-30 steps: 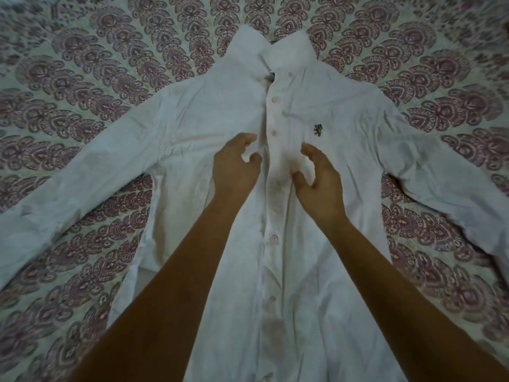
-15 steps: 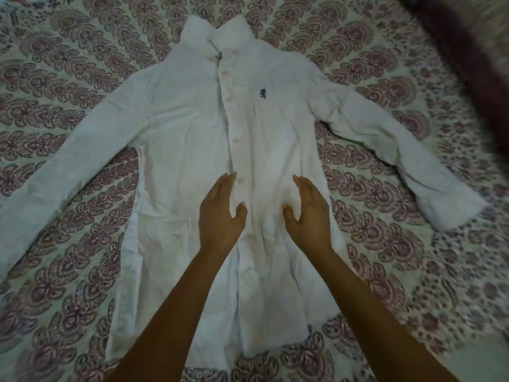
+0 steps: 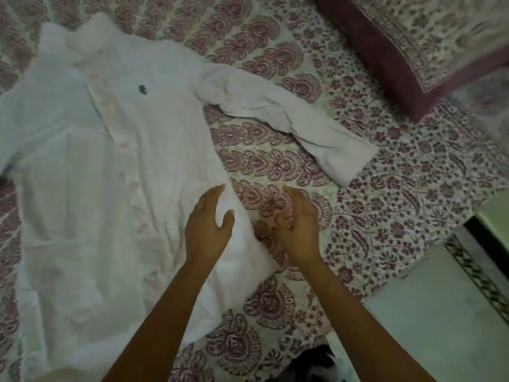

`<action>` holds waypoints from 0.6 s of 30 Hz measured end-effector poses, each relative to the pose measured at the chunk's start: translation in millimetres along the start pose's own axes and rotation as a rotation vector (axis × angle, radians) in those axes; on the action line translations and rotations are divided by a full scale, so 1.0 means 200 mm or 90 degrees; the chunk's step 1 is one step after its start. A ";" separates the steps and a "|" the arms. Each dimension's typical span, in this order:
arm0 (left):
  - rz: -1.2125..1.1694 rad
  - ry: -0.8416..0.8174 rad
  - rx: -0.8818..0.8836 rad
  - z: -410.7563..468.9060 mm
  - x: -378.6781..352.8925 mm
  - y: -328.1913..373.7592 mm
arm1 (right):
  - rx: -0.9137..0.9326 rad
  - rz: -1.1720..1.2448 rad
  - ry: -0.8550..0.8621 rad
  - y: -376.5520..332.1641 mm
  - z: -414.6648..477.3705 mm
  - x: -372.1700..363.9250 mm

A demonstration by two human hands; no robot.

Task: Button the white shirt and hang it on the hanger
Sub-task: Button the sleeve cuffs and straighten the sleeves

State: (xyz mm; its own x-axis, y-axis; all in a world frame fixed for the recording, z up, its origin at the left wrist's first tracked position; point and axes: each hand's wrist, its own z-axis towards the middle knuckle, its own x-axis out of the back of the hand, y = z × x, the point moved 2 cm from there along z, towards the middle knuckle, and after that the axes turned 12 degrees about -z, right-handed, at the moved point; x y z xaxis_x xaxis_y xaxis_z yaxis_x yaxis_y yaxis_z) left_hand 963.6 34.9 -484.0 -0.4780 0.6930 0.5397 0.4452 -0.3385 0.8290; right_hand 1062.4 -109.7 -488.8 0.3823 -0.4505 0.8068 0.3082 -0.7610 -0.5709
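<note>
The white shirt [image 3: 96, 166] lies flat on the patterned bedsheet, front up, collar at the top left, a small dark logo on the chest. A row of pale buttons runs down its closed front. One sleeve stretches out to the right. My left hand [image 3: 208, 230] hovers over the shirt's right side edge, fingers straight and spread, holding nothing. Just right of the shirt, my right hand [image 3: 298, 227] is above the sheet, fingers loosely curved, empty. No hanger is in view.
The patterned bedsheet [image 3: 385, 188] covers the bed. A maroon-bordered pillow [image 3: 407, 42] lies at the top right. The bed's edge and pale floor with a dark patterned strip [image 3: 440, 299] show at the lower right. Something dark lies at the bottom edge [image 3: 311, 362].
The view has swung right, so the shirt now sits at the left. Both hands came down off the button line and moved to the shirt's right edge, opening out.
</note>
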 end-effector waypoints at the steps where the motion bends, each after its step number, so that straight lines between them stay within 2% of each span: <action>1: -0.003 -0.004 0.001 0.01 -0.07 0.04 | -0.002 0.007 0.004 0.07 0.02 0.04; 9: -0.043 -0.057 0.052 0.13 -0.63 0.40 | -0.046 0.021 -0.003 0.57 0.22 0.35; 14: -0.070 -0.063 0.186 0.26 -0.83 0.45 | -0.041 0.004 0.029 0.69 0.40 0.41; 18: -0.263 -0.069 0.336 0.34 -0.95 0.44 | -0.073 -0.062 0.099 0.74 0.56 0.41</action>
State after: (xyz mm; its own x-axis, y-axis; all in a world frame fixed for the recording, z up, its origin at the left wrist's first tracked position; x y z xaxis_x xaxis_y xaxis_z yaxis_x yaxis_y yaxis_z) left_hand 1145.3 -84.2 -522.9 -0.6221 0.7678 0.1531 0.5649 0.3047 0.7669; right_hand 1237.5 -206.3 -524.9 0.2140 -0.4316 0.8763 0.2331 -0.8486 -0.4749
